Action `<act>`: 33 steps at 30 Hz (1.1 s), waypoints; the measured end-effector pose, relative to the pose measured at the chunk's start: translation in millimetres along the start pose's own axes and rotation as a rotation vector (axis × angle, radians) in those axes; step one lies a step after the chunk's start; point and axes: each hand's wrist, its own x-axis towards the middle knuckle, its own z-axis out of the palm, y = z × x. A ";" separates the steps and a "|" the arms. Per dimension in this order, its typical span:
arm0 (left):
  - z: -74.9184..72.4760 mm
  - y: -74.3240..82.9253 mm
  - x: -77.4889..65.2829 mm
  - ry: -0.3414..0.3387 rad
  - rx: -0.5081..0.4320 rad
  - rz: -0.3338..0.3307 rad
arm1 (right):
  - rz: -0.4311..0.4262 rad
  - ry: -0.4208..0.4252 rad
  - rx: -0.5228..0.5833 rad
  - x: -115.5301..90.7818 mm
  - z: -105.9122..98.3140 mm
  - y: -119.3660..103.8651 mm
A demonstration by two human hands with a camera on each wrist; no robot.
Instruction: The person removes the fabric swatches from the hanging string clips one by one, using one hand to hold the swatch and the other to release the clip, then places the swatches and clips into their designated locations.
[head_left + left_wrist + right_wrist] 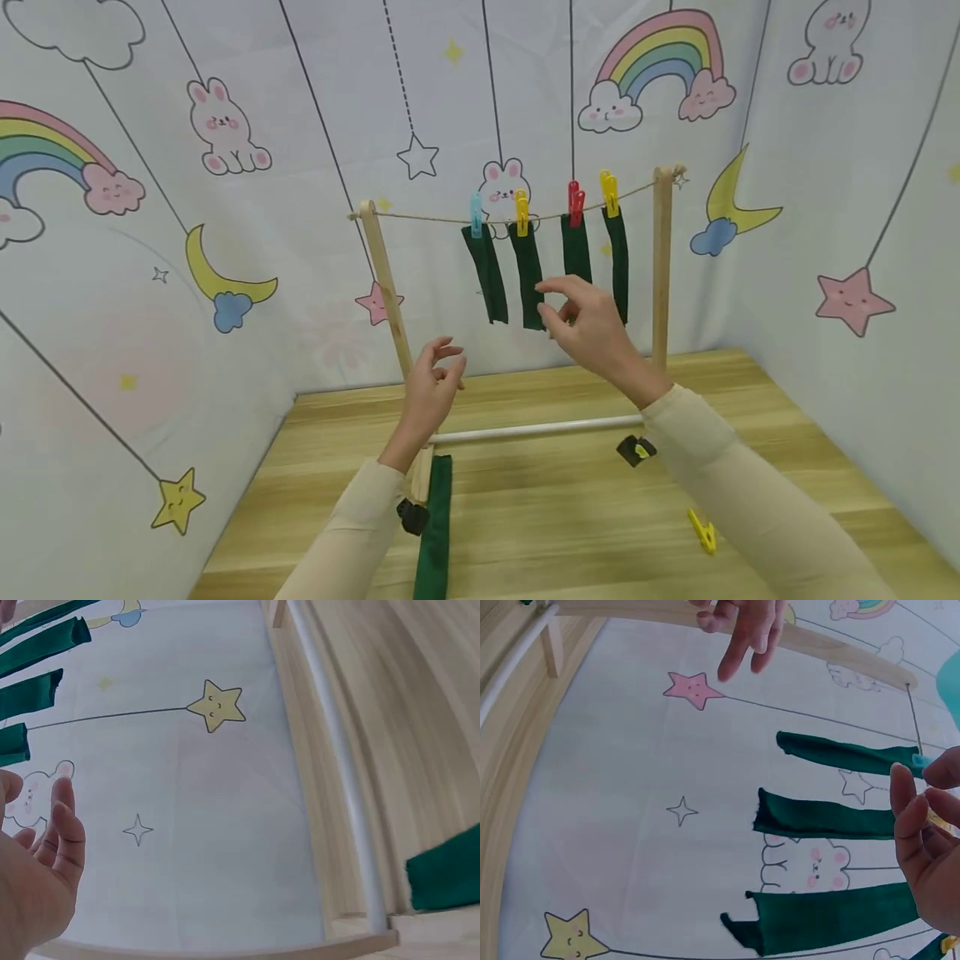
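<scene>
Several dark green cloth strips hang from a thin string (427,218), held by a light blue clothespin (476,215), a yellow clothespin (522,215), a red clothespin (576,208) and a second yellow one at the right. My right hand (596,329) is raised before the hanging strips, thumb and forefinger apart with nothing between them. It overlaps the strip under the red clothespin (576,242) in the head view. Lower and to the left, my left hand (433,387) hovers near the left post, fingers loosely bent and holding nothing. Both hands appear in the right wrist view.
Two wooden posts (662,267) carry the string, with a white rod (540,429) between them lower down. Another green strip (435,533) lies on the wood-grain table (555,517) at the left. A loose yellow clothespin (702,532) lies at the right. A printed backdrop stands behind.
</scene>
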 end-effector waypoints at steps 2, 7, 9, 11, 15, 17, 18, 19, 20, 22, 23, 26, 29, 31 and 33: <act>2.4 5.5 5.8 -0.008 -0.001 0.006 | -0.018 -0.013 -0.010 12.2 4.1 -5.2; 3.7 17.0 20.3 -0.006 0.002 0.053 | -0.055 -0.069 -0.048 38.6 11.8 -17.2; 3.2 20.9 25.3 -0.009 0.006 0.058 | -0.064 -0.073 -0.046 46.2 14.1 -20.8; 2.5 24.6 30.2 -0.016 0.007 0.055 | -0.070 -0.060 -0.029 52.7 16.1 -23.4; 1.9 33.2 43.0 -0.039 -0.009 0.054 | -0.061 -0.030 0.018 63.3 19.6 -28.0; 1.5 39.4 50.5 -0.047 -0.028 0.056 | -0.037 -0.029 0.035 68.7 21.8 -30.0; 1.4 42.2 54.3 -0.051 -0.040 0.057 | -0.022 -0.034 0.042 71.5 23.1 -31.0; 1.3 45.6 57.8 -0.055 -0.054 0.054 | -0.008 -0.040 0.048 74.3 24.4 -32.0; 1.3 48.7 61.3 -0.061 -0.073 0.050 | 0.011 -0.046 0.054 77.2 25.9 -33.0; 1.9 54.3 67.2 -0.088 -0.116 0.039 | 0.051 -0.053 0.060 83.0 28.8 -35.2; 2.3 56.6 69.8 -0.111 -0.141 0.030 | 0.070 -0.058 0.065 85.7 30.2 -36.4; 3.0 61.2 74.8 -0.197 -0.221 -0.003 | 0.133 -0.076 0.087 92.9 35.2 -39.6; 3.7 62.8 78.9 -0.270 -0.294 -0.031 | 0.196 -0.108 0.121 99.4 39.4 -42.3; 4.3 63.5 81.8 -0.293 -0.351 -0.048 | 0.242 -0.122 0.147 103.4 41.2 -43.6; 5.0 65.4 84.6 -0.298 -0.404 -0.070 | 0.289 -0.132 0.178 107.8 41.7 -44.5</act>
